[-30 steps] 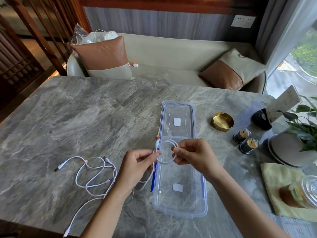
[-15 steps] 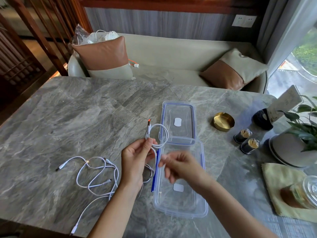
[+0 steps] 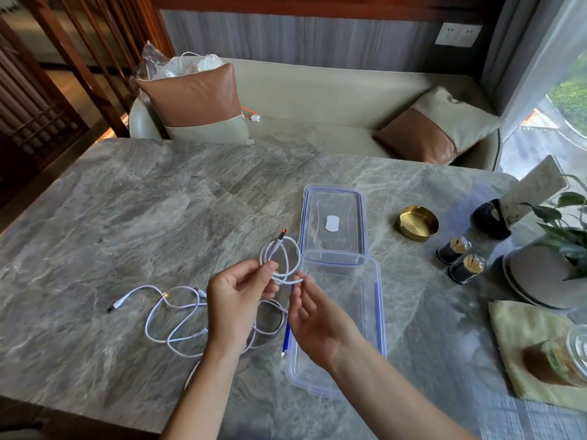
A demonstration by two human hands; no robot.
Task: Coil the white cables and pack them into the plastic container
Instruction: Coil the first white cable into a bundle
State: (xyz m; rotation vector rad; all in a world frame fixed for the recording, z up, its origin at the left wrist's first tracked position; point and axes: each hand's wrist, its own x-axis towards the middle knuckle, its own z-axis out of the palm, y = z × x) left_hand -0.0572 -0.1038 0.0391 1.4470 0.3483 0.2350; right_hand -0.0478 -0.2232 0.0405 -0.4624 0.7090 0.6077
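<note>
1. Head view: the left hand (image 3: pixel 238 300) pinches a small coiled white cable (image 3: pixel 279 258), held just left of the plastic container (image 3: pixel 378 312).
2. The right hand (image 3: pixel 317 319) pinches the coil's lower strand with its fingertips.
3. The loose white cables (image 3: pixel 171 315) lie left of the container.
4. The lid (image 3: pixel 333 201) lies at its far end.

a home dining nook: marble table (image 3: pixel 158 217), cushioned bench sofa (image 3: pixel 317 100) with pillows (image 3: pixel 193 100) by a curtained window (image 3: pixel 565 100).

Left hand (image 3: pixel 238 300) pinching white cable coil (image 3: pixel 289 282), right hand (image 3: pixel 317 325) pinching lower strand
</note>
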